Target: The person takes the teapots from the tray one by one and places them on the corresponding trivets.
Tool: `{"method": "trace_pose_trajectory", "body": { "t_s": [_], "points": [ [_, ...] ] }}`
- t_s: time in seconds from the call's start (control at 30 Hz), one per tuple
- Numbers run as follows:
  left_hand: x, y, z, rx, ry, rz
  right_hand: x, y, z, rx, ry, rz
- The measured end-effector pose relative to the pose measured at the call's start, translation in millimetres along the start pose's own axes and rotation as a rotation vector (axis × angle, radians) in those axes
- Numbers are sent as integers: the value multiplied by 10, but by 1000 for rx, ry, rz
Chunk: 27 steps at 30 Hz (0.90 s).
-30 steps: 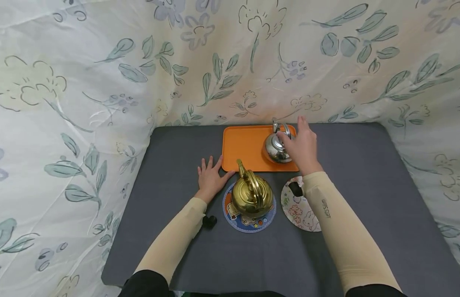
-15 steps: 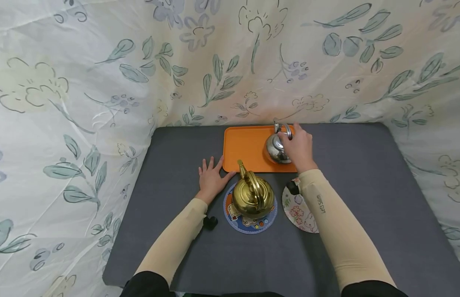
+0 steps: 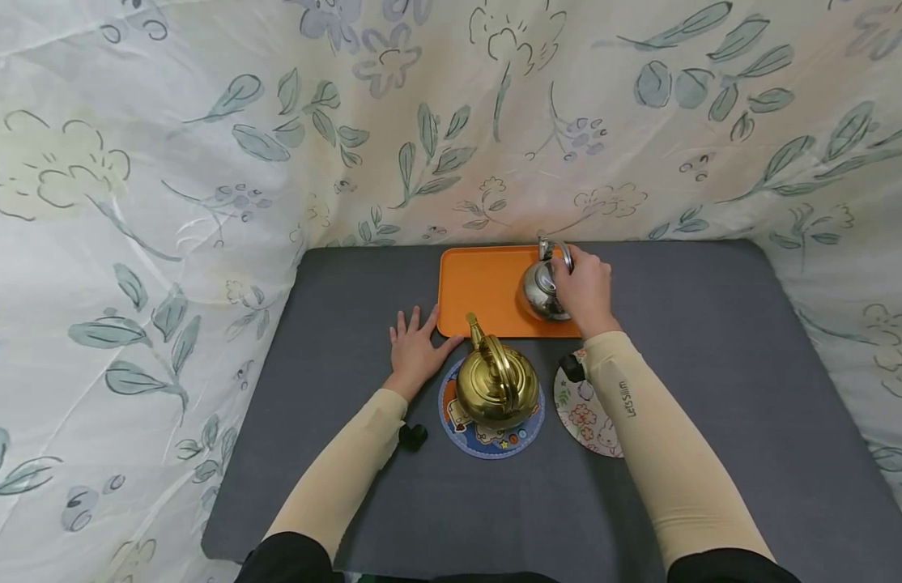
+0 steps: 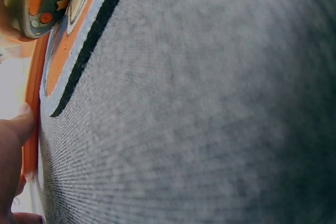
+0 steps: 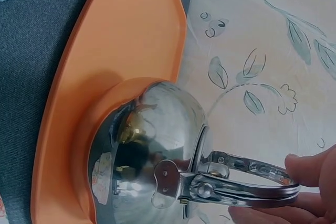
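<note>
Silver kettle (image 3: 542,289) sits on orange tray (image 3: 480,295), upper centre of frame. Right hand (image 3: 585,290) fingers (image 5: 310,169) clamped round its handle (image 5: 252,179). Left hand (image 3: 416,348) flat on bench (image 3: 713,340), fingers apart, thumb touching tray edge. Advice: grip handle mid-arc, lift level, steady tray.

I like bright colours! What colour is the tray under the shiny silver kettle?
The tray is plain orange. The head view shows it best.

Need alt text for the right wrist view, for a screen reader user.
Fingers of the right hand curl round the metal handle of a shiny silver kettle, which sits on an orange tray on grey cloth, with leaf-patterned fabric behind.
</note>
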<state>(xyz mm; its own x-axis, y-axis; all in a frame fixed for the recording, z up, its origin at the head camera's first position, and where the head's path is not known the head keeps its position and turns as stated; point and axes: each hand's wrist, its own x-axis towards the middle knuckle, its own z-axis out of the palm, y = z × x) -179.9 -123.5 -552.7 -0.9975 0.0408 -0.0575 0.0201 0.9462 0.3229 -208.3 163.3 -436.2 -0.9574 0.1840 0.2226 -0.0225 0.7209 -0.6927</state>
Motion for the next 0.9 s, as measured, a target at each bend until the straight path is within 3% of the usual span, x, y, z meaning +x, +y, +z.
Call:
{"method": "trace_pose_trajectory", "body": {
  "t_s": [0.9],
  "points": [
    [-18,-5,-6,-15,-3,-3,-51,-75,-67,113,91,78]
  ]
}}
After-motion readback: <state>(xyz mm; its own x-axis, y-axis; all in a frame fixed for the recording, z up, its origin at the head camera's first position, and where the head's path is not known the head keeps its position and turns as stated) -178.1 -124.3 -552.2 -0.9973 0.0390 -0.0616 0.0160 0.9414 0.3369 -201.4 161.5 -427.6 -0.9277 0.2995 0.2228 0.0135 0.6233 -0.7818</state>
